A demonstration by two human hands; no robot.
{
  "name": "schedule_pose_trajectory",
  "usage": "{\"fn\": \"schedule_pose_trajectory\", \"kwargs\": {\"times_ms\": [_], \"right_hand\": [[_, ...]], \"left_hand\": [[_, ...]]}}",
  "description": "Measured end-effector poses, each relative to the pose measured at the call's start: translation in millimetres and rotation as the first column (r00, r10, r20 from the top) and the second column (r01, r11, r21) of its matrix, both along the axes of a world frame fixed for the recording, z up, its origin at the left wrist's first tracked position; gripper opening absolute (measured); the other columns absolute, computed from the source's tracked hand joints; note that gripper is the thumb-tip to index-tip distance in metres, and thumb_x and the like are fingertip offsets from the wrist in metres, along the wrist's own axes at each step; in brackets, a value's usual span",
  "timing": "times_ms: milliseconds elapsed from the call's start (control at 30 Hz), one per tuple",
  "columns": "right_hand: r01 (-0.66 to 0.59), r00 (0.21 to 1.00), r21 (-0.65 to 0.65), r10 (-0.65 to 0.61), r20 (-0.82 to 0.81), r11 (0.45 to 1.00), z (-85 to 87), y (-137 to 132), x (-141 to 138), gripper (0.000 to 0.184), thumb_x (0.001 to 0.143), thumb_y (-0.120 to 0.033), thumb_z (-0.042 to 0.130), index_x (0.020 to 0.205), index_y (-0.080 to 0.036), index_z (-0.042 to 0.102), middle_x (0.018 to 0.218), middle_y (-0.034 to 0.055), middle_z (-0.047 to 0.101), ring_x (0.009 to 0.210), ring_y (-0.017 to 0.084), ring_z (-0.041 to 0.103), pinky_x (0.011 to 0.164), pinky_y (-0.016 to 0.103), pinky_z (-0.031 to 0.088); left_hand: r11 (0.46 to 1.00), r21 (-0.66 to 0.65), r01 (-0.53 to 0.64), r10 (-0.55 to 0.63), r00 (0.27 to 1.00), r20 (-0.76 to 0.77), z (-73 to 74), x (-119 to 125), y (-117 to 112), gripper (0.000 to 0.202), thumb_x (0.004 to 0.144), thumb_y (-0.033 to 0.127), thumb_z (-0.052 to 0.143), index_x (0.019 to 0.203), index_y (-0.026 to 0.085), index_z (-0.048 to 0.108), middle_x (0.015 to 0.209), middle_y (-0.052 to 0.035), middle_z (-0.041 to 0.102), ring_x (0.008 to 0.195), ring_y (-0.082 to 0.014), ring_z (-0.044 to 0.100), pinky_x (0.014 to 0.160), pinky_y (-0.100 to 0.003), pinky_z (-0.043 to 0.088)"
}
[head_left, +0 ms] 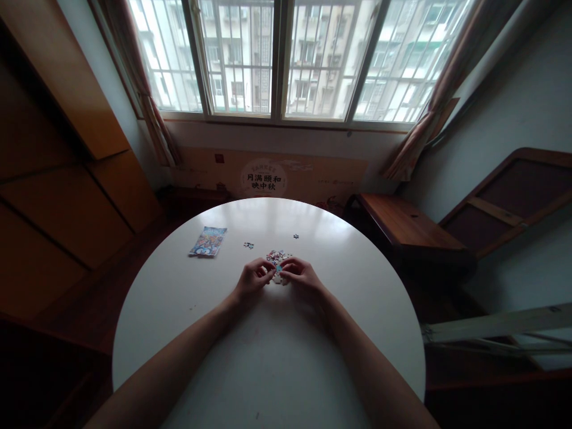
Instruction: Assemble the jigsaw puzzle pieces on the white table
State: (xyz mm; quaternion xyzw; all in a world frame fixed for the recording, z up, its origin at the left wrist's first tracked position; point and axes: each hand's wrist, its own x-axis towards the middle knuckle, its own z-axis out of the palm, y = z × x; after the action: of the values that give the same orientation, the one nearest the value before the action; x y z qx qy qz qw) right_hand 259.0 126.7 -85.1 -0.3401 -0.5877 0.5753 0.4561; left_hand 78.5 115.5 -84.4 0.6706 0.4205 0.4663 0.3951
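Note:
My left hand (254, 277) and my right hand (304, 276) meet over a heap of small jigsaw puzzle pieces (277, 256) on the round white table. Between the fingertips is a small teal puzzle piece (279, 268), and both hands are closed in a pinch at its two sides. Fingers partly cover the heap, which mixes coloured and pale pieces. To the left of the heap lies a small cluster of pieces (249, 245). Farther back on the right is another small bit of puzzle (295, 236), apart from the rest.
A blue printed packet (208, 242) lies flat on the left part of the white table (272, 369). Beyond the table's far edge stands a printed cardboard panel (322, 173) under the barred window. A wooden bench (406, 220) is at the right, orange cabinets (58, 214) at the left.

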Motion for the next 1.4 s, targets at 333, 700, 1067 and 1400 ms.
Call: {"fn": "schedule_pose_trajectory", "kwargs": {"times_ms": [333,700,1067,1400], "right_hand": [[0.004,1.0,0.015,-0.004,0.021,1.0,-2.3,1.6,0.6,0.035,0.061,-0.037,0.077,0.085,-0.016,0.063,0.065,0.0001,0.064,0.054,0.011,0.057,0.051,0.024,0.047],[-0.003,1.0,0.007,0.002,0.006,1.0,-1.2,0.4,-0.7,0.036,0.062,-0.038,0.076,0.086,-0.015,0.063,0.067,0.001,0.064,0.055,0.011,0.057,0.053,0.024,0.047],[0.014,1.0,-0.003,-0.014,-0.001,1.0,4.4,-3.6,-1.9,0.035,0.061,-0.037,0.077,0.085,-0.015,0.064,0.065,0.0001,0.063,0.054,0.011,0.056,0.052,0.024,0.045],[0.005,1.0,-0.013,-0.005,-0.015,1.0,1.1,-1.7,-1.7,0.032,0.062,-0.034,0.076,0.086,-0.015,0.064,0.065,-0.0003,0.063,0.053,0.01,0.054,0.051,0.023,0.043]], "left_hand": [[1.0,0.012,-0.004,0.004,1.0,0.001,-0.2,0.0,-0.3,0.024,0.074,0.036,0.065,0.077,0.012,0.063,0.068,-0.0019,0.061,0.049,-0.0079,0.055,0.046,-0.018,0.044],[1.0,-0.008,0.001,-0.001,1.0,0.001,-1.9,-1.2,0.5,0.024,0.073,0.036,0.065,0.078,0.012,0.062,0.065,-0.0009,0.06,0.05,-0.0084,0.056,0.046,-0.018,0.043],[1.0,-0.009,-0.004,0.004,1.0,-0.002,0.0,-0.6,-0.2,0.024,0.073,0.036,0.065,0.077,0.013,0.061,0.066,-0.0007,0.06,0.05,-0.0084,0.055,0.046,-0.018,0.043],[1.0,-0.004,-0.006,0.006,1.0,-0.008,-3.0,-1.0,-0.3,0.025,0.075,0.038,0.063,0.08,0.013,0.063,0.071,-0.0021,0.062,0.05,-0.0083,0.055,0.046,-0.019,0.043]]}}
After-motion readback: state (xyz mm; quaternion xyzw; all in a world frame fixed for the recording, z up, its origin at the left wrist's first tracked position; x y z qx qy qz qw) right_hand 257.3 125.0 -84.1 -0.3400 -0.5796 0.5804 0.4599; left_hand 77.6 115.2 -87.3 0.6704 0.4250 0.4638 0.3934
